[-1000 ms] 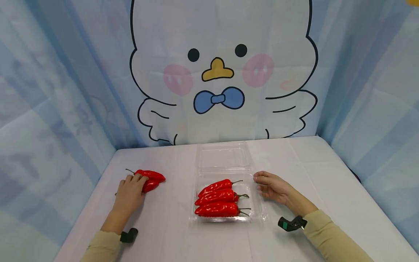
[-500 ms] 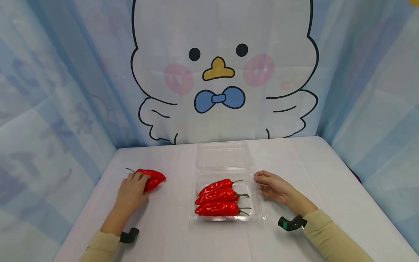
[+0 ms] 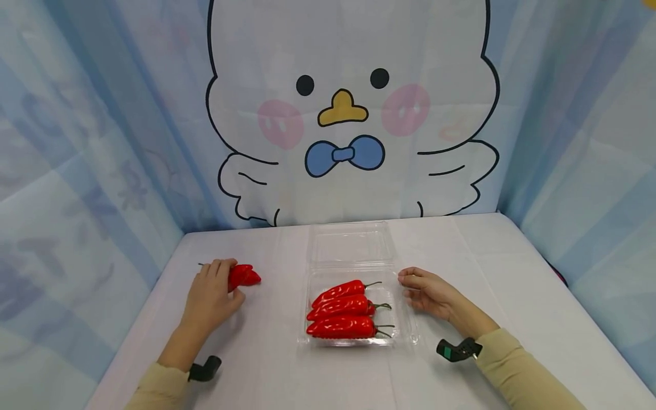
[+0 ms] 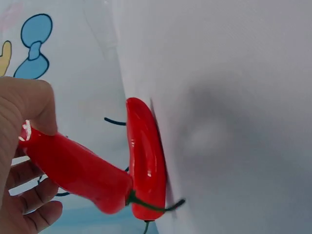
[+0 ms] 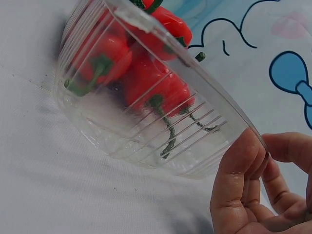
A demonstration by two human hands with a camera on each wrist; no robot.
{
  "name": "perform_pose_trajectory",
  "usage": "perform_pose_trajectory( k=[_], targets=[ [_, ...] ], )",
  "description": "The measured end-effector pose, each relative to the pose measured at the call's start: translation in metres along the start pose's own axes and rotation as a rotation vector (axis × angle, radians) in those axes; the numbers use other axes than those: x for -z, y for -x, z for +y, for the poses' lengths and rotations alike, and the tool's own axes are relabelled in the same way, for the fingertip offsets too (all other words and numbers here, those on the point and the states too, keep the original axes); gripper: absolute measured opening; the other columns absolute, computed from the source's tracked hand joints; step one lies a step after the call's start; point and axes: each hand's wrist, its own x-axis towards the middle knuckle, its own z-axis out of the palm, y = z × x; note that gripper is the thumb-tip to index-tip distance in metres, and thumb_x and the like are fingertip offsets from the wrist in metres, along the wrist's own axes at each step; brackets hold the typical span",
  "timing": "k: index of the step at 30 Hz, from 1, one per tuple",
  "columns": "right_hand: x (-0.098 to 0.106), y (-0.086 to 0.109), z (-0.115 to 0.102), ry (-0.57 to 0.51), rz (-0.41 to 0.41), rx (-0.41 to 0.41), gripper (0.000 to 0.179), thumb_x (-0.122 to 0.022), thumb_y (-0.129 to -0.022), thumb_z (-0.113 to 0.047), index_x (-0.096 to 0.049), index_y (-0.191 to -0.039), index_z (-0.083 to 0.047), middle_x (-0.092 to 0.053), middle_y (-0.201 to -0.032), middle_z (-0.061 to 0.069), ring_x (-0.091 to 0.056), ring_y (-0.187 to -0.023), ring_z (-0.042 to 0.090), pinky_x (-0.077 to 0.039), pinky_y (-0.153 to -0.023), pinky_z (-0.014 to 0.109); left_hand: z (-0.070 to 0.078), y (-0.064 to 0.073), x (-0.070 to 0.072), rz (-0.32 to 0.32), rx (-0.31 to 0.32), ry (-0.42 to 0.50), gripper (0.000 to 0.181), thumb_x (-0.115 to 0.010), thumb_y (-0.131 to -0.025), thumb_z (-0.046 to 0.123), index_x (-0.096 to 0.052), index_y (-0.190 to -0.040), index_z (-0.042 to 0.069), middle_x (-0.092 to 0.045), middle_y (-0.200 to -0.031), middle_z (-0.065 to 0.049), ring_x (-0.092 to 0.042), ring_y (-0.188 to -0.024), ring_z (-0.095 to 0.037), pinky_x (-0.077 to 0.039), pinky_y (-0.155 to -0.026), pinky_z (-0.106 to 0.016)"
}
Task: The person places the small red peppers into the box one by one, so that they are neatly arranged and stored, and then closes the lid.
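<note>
My left hand (image 3: 210, 293) pinches a red chili pepper (image 4: 80, 168) between thumb and fingers by one end, its green stem pointing away. Right behind it, a second red chili pepper (image 4: 146, 156) lies on the white table. From the head view, the left hand covers much of both peppers. My right hand (image 3: 427, 291) pinches the right rim of a clear plastic clamshell box (image 3: 378, 276) between thumb and forefinger. Inside that box several red chili peppers (image 3: 342, 307) lie side by side, stems toward the right hand.
The box's clear lid (image 3: 351, 245) lies folded back, toward the far edge of the white table (image 3: 271, 364). A curtain (image 3: 348, 193) with a cartoon bird hangs behind the table, and bluish curtains flank both sides.
The left hand has moved slightly forward and right, its thumb now spread out to the right. The nearer loose pepper has gone mostly behind that hand. The right hand stays on the rim.
</note>
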Motion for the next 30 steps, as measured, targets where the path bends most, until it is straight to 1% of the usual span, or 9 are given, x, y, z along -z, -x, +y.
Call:
perform_pose_trajectory(
  k=[4, 7, 10, 12, 16, 21, 26, 30],
  targets=[
    [0.001, 0.001, -0.001, -0.001, 0.008, 0.0, 0.012, -0.058, -0.105, -0.013, -0.051, -0.115, -0.012, -0.057, -0.098, -0.003, -0.058, -0.075, 0.006, -0.056, -0.063, 0.018, 0.006, -0.001, 0.003, 0.074, -0.014, 0.086, 0.067, -0.082, -0.07, 0.006, -0.055, -0.131, -0.002, -0.062, -0.12, -0.024, -0.059, -0.102, -0.039, -0.061, -0.08, -0.056],
    [0.001, 0.001, -0.001, 0.004, 0.006, 0.003, 0.012, -0.058, -0.105, -0.013, -0.051, -0.115, -0.012, -0.057, -0.098, -0.003, -0.057, -0.076, 0.007, -0.055, -0.063, 0.018, 0.011, -0.001, 0.006, 0.107, -0.002, 0.158, 0.06, -0.081, -0.073, 0.004, -0.057, -0.128, -0.001, -0.065, -0.113, -0.021, -0.059, -0.095, -0.034, -0.061, -0.076, -0.052],
    [0.001, 0.0, 0.0, 0.008, 0.004, 0.006, 0.012, -0.058, -0.105, -0.013, -0.051, -0.115, -0.012, -0.056, -0.097, -0.003, -0.057, -0.076, 0.006, -0.055, -0.062, 0.018, 0.015, -0.002, 0.009, 0.13, 0.009, 0.224, 0.053, -0.082, -0.077, 0.001, -0.059, -0.125, -0.001, -0.066, -0.107, -0.019, -0.061, -0.089, -0.03, -0.061, -0.075, -0.048],
    [0.001, 0.001, 0.0, 0.006, 0.001, 0.005, 0.011, -0.057, -0.105, -0.013, -0.051, -0.114, -0.012, -0.056, -0.096, -0.003, -0.057, -0.075, 0.006, -0.055, -0.062, 0.018, 0.018, -0.002, 0.011, 0.138, 0.018, 0.263, 0.051, -0.082, -0.078, -0.001, -0.061, -0.125, -0.001, -0.065, -0.108, -0.019, -0.063, -0.088, -0.029, -0.062, -0.075, -0.047],
    [0.001, 0.002, 0.0, -0.002, -0.001, 0.004, 0.01, -0.057, -0.105, -0.013, -0.051, -0.114, -0.013, -0.056, -0.096, -0.004, -0.057, -0.075, 0.006, -0.055, -0.062, 0.017, 0.022, -0.002, 0.013, 0.153, 0.045, 0.33, 0.05, -0.083, -0.077, -0.004, -0.065, -0.124, 0.001, -0.061, -0.116, -0.02, -0.067, -0.094, -0.032, -0.063, -0.077, -0.05],
    [0.001, 0.002, 0.0, 0.002, 0.006, 0.005, 0.012, -0.058, -0.105, -0.013, -0.05, -0.114, -0.013, -0.056, -0.098, -0.003, -0.056, -0.075, 0.006, -0.055, -0.062, 0.017, 0.026, -0.003, 0.016, 0.178, 0.063, 0.365, 0.051, -0.084, -0.076, -0.005, -0.064, -0.123, 0.001, -0.062, -0.117, -0.021, -0.066, -0.096, -0.034, -0.063, -0.077, -0.052],
    [0.002, 0.001, 0.001, 0.003, 0.011, 0.004, 0.013, -0.059, -0.105, -0.014, -0.051, -0.115, -0.013, -0.055, -0.097, -0.003, -0.056, -0.076, 0.007, -0.055, -0.062, 0.018, 0.03, -0.002, 0.018, 0.198, 0.084, 0.353, 0.052, -0.084, -0.075, -0.003, -0.064, -0.122, 0.0, -0.064, -0.118, -0.022, -0.063, -0.1, -0.036, -0.062, -0.077, -0.054],
    [0.002, 0.002, 0.001, -0.002, 0.004, 0.004, 0.012, -0.058, -0.105, -0.014, -0.051, -0.114, -0.013, -0.056, -0.096, -0.003, -0.056, -0.075, 0.006, -0.055, -0.062, 0.018, 0.032, -0.001, 0.019, 0.213, 0.098, 0.34, 0.053, -0.086, -0.073, -0.003, -0.063, -0.121, -0.001, -0.066, -0.119, -0.021, -0.063, -0.103, -0.037, -0.061, -0.082, -0.057]
  ],
)
